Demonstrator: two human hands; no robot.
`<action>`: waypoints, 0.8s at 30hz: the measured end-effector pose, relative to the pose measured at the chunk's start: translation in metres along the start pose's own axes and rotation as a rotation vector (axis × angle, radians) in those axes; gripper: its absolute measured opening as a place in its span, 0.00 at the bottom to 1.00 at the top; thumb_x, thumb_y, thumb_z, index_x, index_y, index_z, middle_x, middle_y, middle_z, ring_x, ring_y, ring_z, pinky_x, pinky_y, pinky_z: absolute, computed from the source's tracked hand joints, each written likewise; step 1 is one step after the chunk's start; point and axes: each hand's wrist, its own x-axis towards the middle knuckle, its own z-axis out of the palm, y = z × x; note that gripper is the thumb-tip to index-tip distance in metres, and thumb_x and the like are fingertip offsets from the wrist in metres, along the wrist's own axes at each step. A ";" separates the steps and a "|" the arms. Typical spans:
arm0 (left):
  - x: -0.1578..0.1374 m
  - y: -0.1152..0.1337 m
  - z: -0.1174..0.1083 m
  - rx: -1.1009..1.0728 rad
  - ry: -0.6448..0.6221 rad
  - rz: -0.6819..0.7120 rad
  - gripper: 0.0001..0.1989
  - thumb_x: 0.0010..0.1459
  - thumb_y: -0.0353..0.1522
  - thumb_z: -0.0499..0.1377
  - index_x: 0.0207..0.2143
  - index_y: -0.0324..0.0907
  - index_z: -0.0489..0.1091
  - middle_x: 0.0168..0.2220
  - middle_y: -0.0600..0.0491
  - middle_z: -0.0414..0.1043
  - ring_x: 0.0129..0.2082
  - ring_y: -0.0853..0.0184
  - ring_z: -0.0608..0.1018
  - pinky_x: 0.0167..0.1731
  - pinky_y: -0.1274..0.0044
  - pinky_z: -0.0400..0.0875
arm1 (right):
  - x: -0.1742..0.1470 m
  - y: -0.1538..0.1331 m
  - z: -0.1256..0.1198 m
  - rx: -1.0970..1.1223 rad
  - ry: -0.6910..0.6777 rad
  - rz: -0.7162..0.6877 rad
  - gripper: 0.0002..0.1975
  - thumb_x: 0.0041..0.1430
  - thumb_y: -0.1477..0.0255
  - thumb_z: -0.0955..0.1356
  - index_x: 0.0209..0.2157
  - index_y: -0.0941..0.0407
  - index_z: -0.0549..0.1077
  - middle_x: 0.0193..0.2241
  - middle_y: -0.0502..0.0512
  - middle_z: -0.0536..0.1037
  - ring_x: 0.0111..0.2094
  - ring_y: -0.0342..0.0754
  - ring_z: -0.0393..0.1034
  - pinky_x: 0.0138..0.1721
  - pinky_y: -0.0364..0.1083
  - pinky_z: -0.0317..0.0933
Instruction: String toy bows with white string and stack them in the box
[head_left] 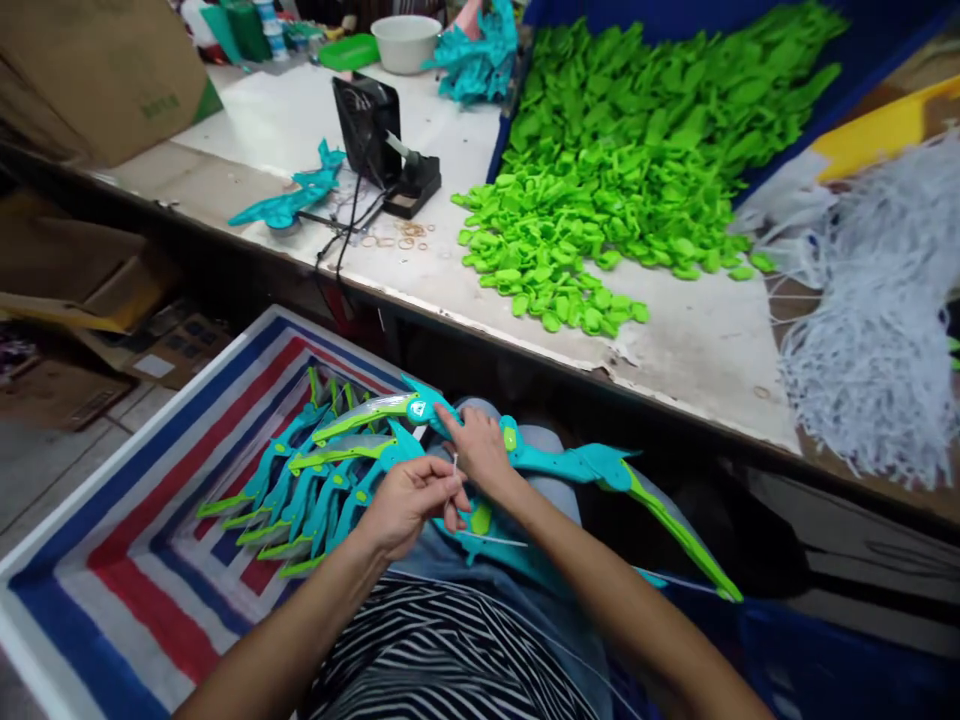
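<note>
My left hand (411,503) is closed, with thumb and fingertips pinching the end of a thin white string (455,461). Just above it, my right hand (482,450) is closed around a teal and green toy bow (555,460), its index finger lying along the teal part near a round white emblem. This bow lies across my lap, one green limb reaching left and the other right. Beneath my hands shows a second teal and green bow (484,518), partly hidden by my arms. A loose stretch of white string crosses near it.
Left of my lap, several similar bows lie in a striped, white-rimmed box (135,455). On the workbench (697,345) are a heap of green plastic parts (600,200), a small black fan (367,130), rubber bands (409,235) and a teal piece (292,200). White strings (874,320) hang at right.
</note>
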 end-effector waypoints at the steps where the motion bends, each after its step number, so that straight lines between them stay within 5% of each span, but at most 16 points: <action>1: 0.000 0.004 -0.006 -0.008 0.022 0.044 0.20 0.40 0.42 0.70 0.27 0.37 0.70 0.19 0.55 0.72 0.12 0.76 0.68 0.21 0.78 0.69 | 0.006 0.002 0.000 0.014 -0.044 -0.020 0.27 0.60 0.70 0.66 0.61 0.52 0.60 0.41 0.64 0.72 0.42 0.56 0.67 0.40 0.50 0.60; 6: -0.001 0.027 -0.043 -0.058 0.288 0.270 0.19 0.39 0.39 0.70 0.30 0.38 0.70 0.19 0.57 0.72 0.13 0.79 0.65 0.21 0.81 0.67 | 0.017 0.055 -0.005 0.382 -0.146 -0.200 0.24 0.59 0.69 0.64 0.58 0.51 0.65 0.39 0.56 0.77 0.39 0.49 0.71 0.41 0.45 0.64; 9: 0.005 0.040 -0.062 -0.054 0.422 0.364 0.19 0.37 0.40 0.70 0.26 0.38 0.68 0.18 0.58 0.71 0.12 0.80 0.63 0.20 0.81 0.66 | 0.022 0.076 -0.006 0.565 -0.247 -0.191 0.24 0.57 0.69 0.64 0.56 0.52 0.68 0.41 0.52 0.79 0.38 0.48 0.73 0.41 0.45 0.65; 16: 0.041 0.066 -0.087 0.186 0.572 0.504 0.15 0.40 0.40 0.68 0.23 0.37 0.71 0.15 0.58 0.66 0.12 0.77 0.63 0.13 0.83 0.56 | 0.027 0.077 -0.007 0.705 -0.330 -0.117 0.25 0.53 0.68 0.66 0.54 0.55 0.71 0.50 0.54 0.75 0.48 0.55 0.72 0.49 0.49 0.65; 24: 0.054 0.085 -0.096 0.412 0.617 0.485 0.08 0.44 0.34 0.63 0.21 0.38 0.71 0.13 0.59 0.65 0.11 0.77 0.62 0.12 0.83 0.53 | 0.026 0.079 -0.004 0.726 -0.325 -0.103 0.25 0.53 0.68 0.66 0.54 0.54 0.70 0.51 0.55 0.74 0.52 0.56 0.69 0.54 0.53 0.62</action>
